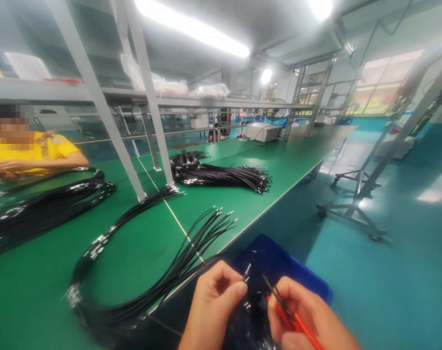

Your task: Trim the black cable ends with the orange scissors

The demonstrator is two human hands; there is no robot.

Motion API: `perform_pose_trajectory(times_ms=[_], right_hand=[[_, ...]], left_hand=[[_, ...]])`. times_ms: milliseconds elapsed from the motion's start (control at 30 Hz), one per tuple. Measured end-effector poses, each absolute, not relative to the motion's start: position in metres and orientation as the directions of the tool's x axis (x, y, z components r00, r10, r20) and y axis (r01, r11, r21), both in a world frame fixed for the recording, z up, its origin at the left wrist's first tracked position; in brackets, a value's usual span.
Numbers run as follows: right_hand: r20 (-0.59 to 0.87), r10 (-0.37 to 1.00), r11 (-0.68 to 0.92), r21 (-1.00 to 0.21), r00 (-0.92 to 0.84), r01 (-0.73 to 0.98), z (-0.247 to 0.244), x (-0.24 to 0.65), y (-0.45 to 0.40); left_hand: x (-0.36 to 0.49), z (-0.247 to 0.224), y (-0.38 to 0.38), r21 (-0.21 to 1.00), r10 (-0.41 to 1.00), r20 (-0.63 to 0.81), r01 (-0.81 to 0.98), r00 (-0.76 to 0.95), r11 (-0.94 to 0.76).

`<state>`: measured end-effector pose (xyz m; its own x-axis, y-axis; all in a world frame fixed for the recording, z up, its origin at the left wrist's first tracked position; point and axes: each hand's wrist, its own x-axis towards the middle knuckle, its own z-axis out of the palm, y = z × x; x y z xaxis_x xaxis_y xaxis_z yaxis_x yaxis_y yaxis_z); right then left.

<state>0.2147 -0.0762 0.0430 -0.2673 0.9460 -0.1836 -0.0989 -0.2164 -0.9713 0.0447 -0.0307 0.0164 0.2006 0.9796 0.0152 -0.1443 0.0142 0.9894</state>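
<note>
Low in front of me, my left hand [217, 301] is closed in a pinch, thumb against index finger. From it pokes the bright metal end of a thin black cable [246, 272]. My right hand [304, 311] is wrapped around red-handled scissors [279, 297], whose dark pointed blades face the cable end without touching it. How far the blades are apart cannot be made out. Left of my hands, a bundle of black cables [192, 253] curves over the green table, its loose silver-tipped ends fanned out. Blurred dark cable parts lie below my hands.
A blue bin [308, 274] sits below the table edge. More black cable bundles lie on the green tabletop [133, 262], at its middle [224, 176] and left [42, 209]. Shelf posts [150, 82] rise from it. A person in yellow [53, 150] sits across. A wheeled frame [355, 204] stands right.
</note>
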Motion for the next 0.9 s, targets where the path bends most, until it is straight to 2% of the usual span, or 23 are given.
perform_pose_trajectory(times_ms=[100,233,500,700,800,900], right_hand=[[-0.241,0.866,-0.35,-0.919,-0.439,-0.184,0.03,0.22,-0.069],[-0.223,0.833,-0.382,-0.894,-0.506,-0.235,0.011,0.218,-0.066],[-0.261,0.841,-0.384,-0.905,-0.474,-0.184,0.017,0.212,-0.065],[-0.366,0.873,-0.393,-0.919,-0.324,-0.019,0.033,0.202,-0.068],[-0.313,0.911,-0.322,-0.947,-0.268,0.012,0.032,0.201,-0.07],[-0.255,0.923,-0.279,-0.959,-0.287,-0.046,0.025,0.207,-0.072]], left_hand=[[0.046,0.02,-0.032,0.962,0.984,-0.009,-0.268,0.181,0.059],[0.048,0.023,-0.035,0.947,0.982,0.012,-0.318,0.187,0.049],[0.046,0.02,-0.035,0.982,0.968,0.059,-0.188,0.244,-0.012],[0.044,0.017,-0.034,0.994,0.962,0.063,-0.102,0.265,-0.037],[0.045,0.017,-0.034,0.992,0.97,0.051,-0.127,0.236,-0.021],[0.044,0.018,-0.034,0.971,0.978,-0.008,-0.232,0.209,0.057]])
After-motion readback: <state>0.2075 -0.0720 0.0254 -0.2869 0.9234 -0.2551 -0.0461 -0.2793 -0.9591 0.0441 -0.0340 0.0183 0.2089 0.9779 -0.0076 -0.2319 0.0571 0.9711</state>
